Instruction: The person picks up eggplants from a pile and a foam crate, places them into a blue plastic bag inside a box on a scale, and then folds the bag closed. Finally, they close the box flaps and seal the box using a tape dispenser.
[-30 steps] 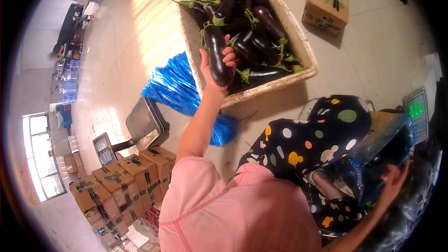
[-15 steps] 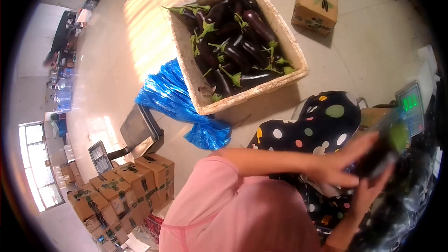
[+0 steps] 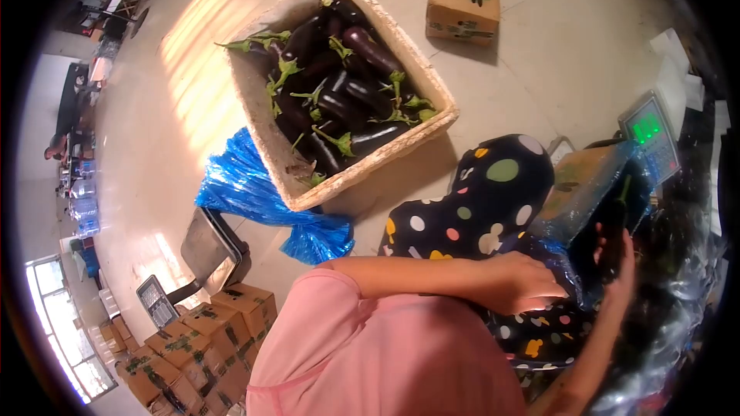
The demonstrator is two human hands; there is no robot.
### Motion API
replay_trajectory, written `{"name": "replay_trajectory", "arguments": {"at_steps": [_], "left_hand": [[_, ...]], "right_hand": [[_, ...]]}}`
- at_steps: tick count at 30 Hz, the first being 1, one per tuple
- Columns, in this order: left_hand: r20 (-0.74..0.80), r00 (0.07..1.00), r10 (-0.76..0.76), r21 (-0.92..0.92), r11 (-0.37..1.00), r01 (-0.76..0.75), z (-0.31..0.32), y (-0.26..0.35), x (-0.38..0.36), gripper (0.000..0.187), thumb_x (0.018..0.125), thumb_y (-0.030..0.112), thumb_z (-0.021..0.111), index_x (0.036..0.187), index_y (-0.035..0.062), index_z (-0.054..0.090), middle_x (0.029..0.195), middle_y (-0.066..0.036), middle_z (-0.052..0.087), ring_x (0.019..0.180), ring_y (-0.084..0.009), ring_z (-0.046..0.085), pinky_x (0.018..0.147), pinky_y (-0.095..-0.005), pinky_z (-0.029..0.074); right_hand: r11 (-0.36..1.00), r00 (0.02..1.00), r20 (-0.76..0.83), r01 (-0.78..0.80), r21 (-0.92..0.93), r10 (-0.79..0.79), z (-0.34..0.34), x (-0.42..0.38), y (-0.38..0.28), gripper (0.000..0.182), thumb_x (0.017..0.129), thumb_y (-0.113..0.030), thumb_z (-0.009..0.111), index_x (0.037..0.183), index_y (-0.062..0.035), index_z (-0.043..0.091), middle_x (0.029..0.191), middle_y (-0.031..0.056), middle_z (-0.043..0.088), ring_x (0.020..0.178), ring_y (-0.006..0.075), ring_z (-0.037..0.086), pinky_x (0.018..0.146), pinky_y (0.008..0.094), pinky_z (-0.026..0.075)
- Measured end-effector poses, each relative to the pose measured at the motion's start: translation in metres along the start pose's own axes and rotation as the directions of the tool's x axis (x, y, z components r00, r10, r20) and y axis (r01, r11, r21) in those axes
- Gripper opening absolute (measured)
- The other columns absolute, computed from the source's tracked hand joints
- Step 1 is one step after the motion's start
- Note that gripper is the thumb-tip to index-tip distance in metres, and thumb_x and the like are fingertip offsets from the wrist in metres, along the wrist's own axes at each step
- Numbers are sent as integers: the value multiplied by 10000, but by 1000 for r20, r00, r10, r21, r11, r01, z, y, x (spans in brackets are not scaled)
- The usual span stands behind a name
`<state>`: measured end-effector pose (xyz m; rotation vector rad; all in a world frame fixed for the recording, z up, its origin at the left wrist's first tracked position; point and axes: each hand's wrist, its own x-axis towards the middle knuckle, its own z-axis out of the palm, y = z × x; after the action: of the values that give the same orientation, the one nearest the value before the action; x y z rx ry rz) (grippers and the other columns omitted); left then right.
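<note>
My right hand is closed around a dark eggplant, its green stem pointing up, at the mouth of a clear blue plastic bag. The bag lines a cardboard box by my knee. My left hand is curled at the near edge of the bag and seems to grip its plastic; the fingertips are partly hidden. A white foam crate full of eggplants stands on the floor ahead. Behind the box, a digital scale shows green digits.
A bunched blue plastic bag lies left of the crate. Another scale stands nearby, with stacked cardboard boxes below it. One closed carton sits beyond the crate. Clear plastic is heaped at my right.
The eggplant has moved from between both hands to my right hand alone, stem up at the bag. My left hand has drawn back to the bag's near edge. The view has turned right.
</note>
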<state>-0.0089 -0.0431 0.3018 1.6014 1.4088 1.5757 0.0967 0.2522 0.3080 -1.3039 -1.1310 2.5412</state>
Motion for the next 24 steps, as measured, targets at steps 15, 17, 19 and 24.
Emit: {"name": "replay_trajectory", "arguments": {"at_steps": [15, 17, 19, 24], "left_hand": [[166, 981, -100, 204, 977, 65, -8, 5, 12, 380, 797, 133, 630, 1160, 51, 554, 1040, -119, 615, 906, -281, 607, 754, -353, 491], [157, 980, -119, 190, 978, 88, -11, 6, 14, 361, 788, 113, 628, 1135, 36, 569, 1016, -128, 622, 908, -287, 606, 753, -358, 490], [125, 985, -122, 160, 982, 101, -12, 6, 15, 353, 762, 62, 638, 1107, 9, 581, 989, -140, 626, 874, -296, 611, 738, -351, 488], [114, 986, -121, 145, 984, 104, -9, 7, 22, 340, 744, 25, 629, 1080, -5, 592, 971, -151, 630, 848, -301, 619, 730, -350, 497]], "right_hand": [[649, 721, -593, -265, -713, -359, -35, 76, 79, 1098, 664, -78, 754, 1440, -109, -22, 1385, 210, 199, 1280, 369, 270, 1035, 369, 310], [731, 743, -584, -192, -654, -327, -25, 69, 74, 1002, 728, -129, 715, 1434, -28, 13, 1450, 237, 134, 1345, 340, 167, 1089, 345, 206], [781, 745, -567, -101, -617, -352, -14, 63, 73, 959, 754, -146, 692, 1428, -1, 27, 1447, 254, 154, 1347, 339, 178, 1092, 335, 200], [776, 819, -513, -141, -614, -257, -16, 62, 66, 887, 743, -60, 619, 1424, 11, 55, 1445, 258, 155, 1337, 342, 208, 1074, 342, 237]]}}
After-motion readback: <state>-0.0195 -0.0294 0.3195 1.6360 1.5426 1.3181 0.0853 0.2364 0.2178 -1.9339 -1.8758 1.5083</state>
